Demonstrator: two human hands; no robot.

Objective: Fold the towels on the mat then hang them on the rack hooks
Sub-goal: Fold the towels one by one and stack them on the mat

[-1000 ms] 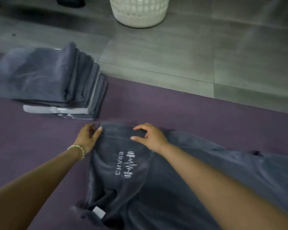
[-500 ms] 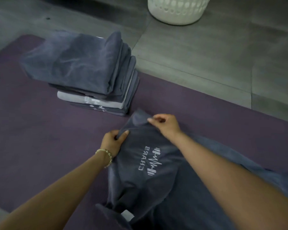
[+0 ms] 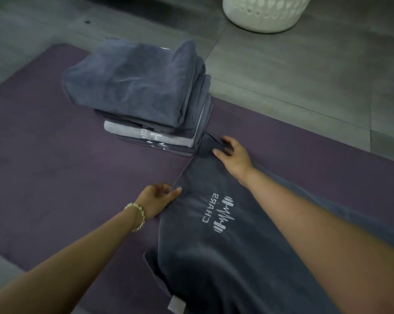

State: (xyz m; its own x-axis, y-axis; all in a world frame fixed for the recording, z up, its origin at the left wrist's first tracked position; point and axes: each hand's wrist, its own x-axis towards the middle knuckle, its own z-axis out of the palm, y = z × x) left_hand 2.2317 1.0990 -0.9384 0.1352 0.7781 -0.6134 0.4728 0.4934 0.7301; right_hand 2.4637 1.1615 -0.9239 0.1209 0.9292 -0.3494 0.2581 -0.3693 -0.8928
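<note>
The purple mat (image 3: 55, 177) lay under both your hands and stretched well out past your left one. The grey tiled floor (image 3: 305, 75) began beyond your right hand, along the mat's far edge.

The dark grey towel (image 3: 214, 257) you were folding lay on the mat, running from your fingertips back beneath your right forearm and toward you. Its left edge formed a straight line between your two hands.

A stack of folded towels (image 3: 135, 87) sat on the mat just beyond your hands, mostly dark grey with one paler towel low in the pile. Its near corner was just beside your right hand, where the loose towel's far corner reached it.

A white perforated laundry basket (image 3: 264, 12) stood on the floor, well beyond your right hand.

Your right hand (image 3: 233, 155) had its fingers curled onto the towel's far corner, bunching the cloth against the thumb. Your left hand (image 3: 156, 201) pinched the towel's left edge, thumb on top and fingers tucked beneath.

White stitched lettering with a barbell logo (image 3: 221, 213) showed on the towel between your forearms. A gold beaded bracelet (image 3: 138, 215) circled your left wrist. A small grey tag (image 3: 175, 305) showed at the towel's near edge, below your left forearm.
</note>
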